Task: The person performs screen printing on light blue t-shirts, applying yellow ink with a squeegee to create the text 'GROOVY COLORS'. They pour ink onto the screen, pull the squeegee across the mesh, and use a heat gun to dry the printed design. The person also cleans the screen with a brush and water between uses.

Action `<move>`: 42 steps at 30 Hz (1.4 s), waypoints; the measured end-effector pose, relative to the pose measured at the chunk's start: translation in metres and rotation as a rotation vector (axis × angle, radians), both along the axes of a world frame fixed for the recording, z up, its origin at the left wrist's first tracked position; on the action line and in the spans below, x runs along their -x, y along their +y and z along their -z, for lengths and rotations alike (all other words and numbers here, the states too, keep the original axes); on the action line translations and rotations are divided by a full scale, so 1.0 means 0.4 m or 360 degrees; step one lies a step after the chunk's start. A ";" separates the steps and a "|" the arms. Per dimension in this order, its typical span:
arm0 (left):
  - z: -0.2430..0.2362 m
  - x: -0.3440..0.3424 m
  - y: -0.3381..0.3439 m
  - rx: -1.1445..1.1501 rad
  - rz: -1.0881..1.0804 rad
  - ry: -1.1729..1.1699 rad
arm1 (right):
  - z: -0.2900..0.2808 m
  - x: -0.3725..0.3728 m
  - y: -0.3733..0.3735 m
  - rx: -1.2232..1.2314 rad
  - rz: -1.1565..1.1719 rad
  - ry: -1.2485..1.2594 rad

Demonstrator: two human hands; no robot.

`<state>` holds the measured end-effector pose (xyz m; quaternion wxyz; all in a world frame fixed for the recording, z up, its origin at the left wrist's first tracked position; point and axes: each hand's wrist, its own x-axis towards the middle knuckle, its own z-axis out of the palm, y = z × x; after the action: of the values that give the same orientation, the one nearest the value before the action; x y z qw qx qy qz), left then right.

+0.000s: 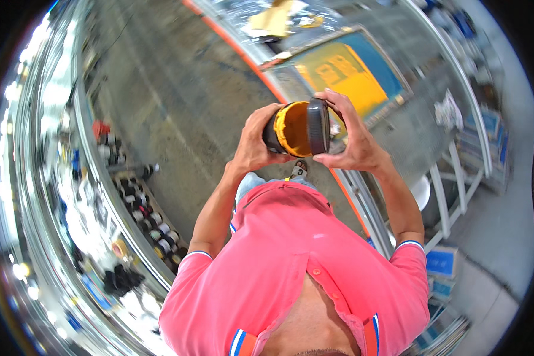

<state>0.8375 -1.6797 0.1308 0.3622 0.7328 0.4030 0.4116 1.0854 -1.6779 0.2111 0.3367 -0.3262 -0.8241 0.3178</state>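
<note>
My left hand (256, 136) is closed around a dark jar (270, 133), whose open mouth has thick yellow-orange paste around its rim and inside. My right hand (353, 142) grips a dark round lid (318, 127) on edge beside the mouth, thumb below and fingers over the top; whether the lid touches the rim I cannot tell. Just beyond my hands lies a framed screen (371, 89) with a yellow printed patch and a blue border, slightly blurred.
A metal bench (412, 133) with an orange-red edge runs along my right, holding clear wrapped items (261, 21) and a white crumpled cloth (448, 110). White rails (463, 184) stand at its far side. Below left are several containers on a rack (142, 207); shiny metal rails curve along the left.
</note>
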 end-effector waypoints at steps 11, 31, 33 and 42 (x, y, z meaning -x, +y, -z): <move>0.128 0.538 -0.250 0.0610 -0.0527 -0.0903 | 0.064 0.799 0.159 0.0293 -0.1480 -0.0302; 0.220 1.050 0.038 0.0749 -0.1540 -0.0988 | 0.248 1.526 0.427 0.0008 -0.1069 -0.0627; 0.299 1.128 0.095 0.0711 -0.1716 -0.0898 | 0.274 1.630 0.493 -0.0060 -0.1131 -0.0633; 0.723 1.407 0.118 0.1179 -0.2726 -0.1166 | 0.780 1.686 0.739 0.1402 -0.0030 -0.0236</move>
<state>0.2748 -1.6325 -0.1584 0.2510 -0.1352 0.7611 0.5826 0.4110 -1.3823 -0.1008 0.1027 -0.4531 -0.6350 0.6172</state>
